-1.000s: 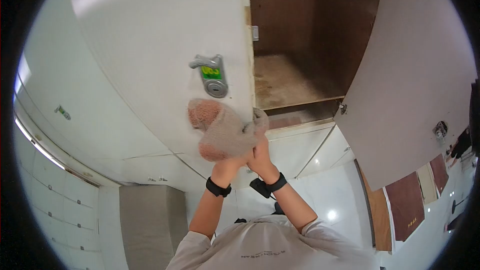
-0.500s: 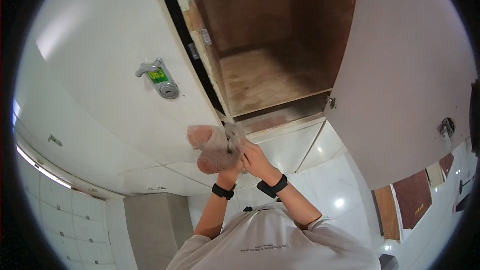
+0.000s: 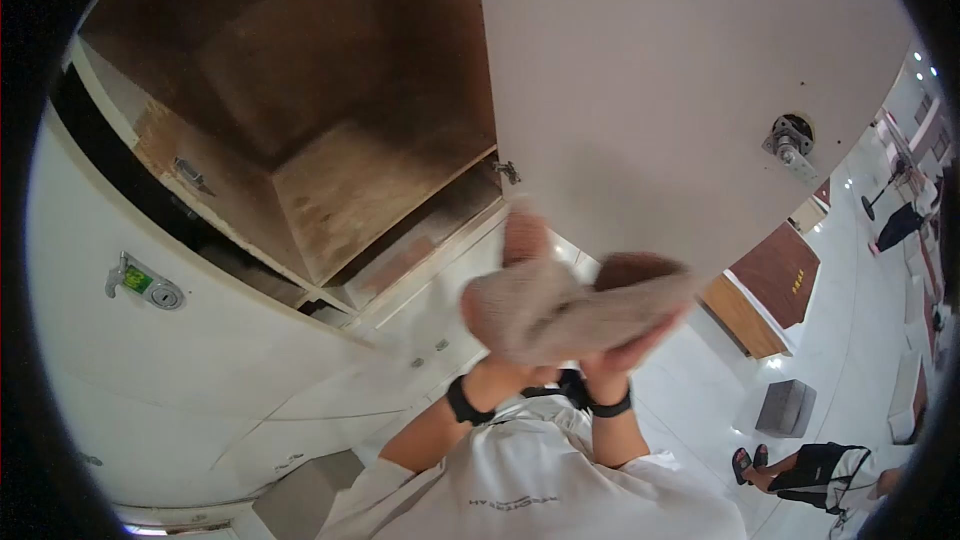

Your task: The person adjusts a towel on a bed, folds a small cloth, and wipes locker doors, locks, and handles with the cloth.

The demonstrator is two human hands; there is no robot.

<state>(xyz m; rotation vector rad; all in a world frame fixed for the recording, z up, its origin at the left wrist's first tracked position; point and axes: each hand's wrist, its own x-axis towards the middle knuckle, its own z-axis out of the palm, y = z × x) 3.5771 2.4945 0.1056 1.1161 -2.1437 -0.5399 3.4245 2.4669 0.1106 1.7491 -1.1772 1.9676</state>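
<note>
A soft, blurred grey-beige cloth piece (image 3: pixel 540 305) is stretched between my two hands in front of my chest. Reddish-pink patches show on it, one end sticks up, and a brownish fold gapes at its right. Just below its lower left edge is my left hand (image 3: pixel 508 372), its fingers mostly hidden behind the fabric. My right hand (image 3: pixel 618 355) grips the right part from underneath, fingers along the edge. Each wrist wears a black band. Beyond the cloth stands an open wooden cabinet (image 3: pixel 370 190), with its pale door (image 3: pixel 640 90) swung out to the right.
At left, a white door carries a silver lock handle (image 3: pixel 145 282) with a green label. A small grey block (image 3: pixel 786 408) and a brown-topped counter (image 3: pixel 775 270) are at right. A person in black shorts (image 3: pixel 815 475) is at lower right; another person (image 3: pixel 905 220) is farther back.
My view has turned right, so the cabinet appears farther left and people show at right. The cloth has been opened out wider, and my right hand has moved apart from my left.
</note>
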